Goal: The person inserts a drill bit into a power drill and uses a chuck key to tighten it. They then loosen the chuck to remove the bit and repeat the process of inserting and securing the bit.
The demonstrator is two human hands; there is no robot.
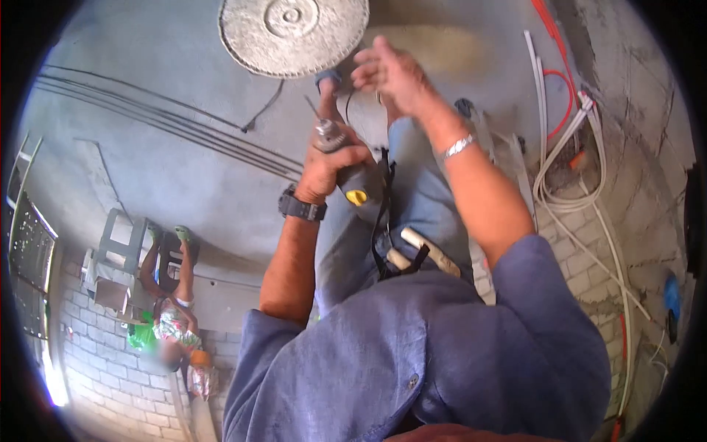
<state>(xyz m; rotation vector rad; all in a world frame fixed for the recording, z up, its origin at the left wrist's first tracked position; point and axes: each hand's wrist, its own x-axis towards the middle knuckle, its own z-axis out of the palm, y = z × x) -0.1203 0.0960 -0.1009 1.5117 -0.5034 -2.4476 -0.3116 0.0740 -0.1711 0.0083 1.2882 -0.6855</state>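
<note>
one drill (328,137) in left hand (331,168), one disc (293,33)

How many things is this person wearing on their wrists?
2: a black watch on the wrist of the left hand, which grips a drill, and a silver bracelet on the wrist of the open right hand. The sleeves could hide more.

Matt grey concrete floor (184,177), metal drill chuck (328,135), blue cloth shirt (412,353).

Blue shirt (412,353), jeans (423,199), 1 black watch (300,206) (left), 1 silver bracelet (458,146).
</note>
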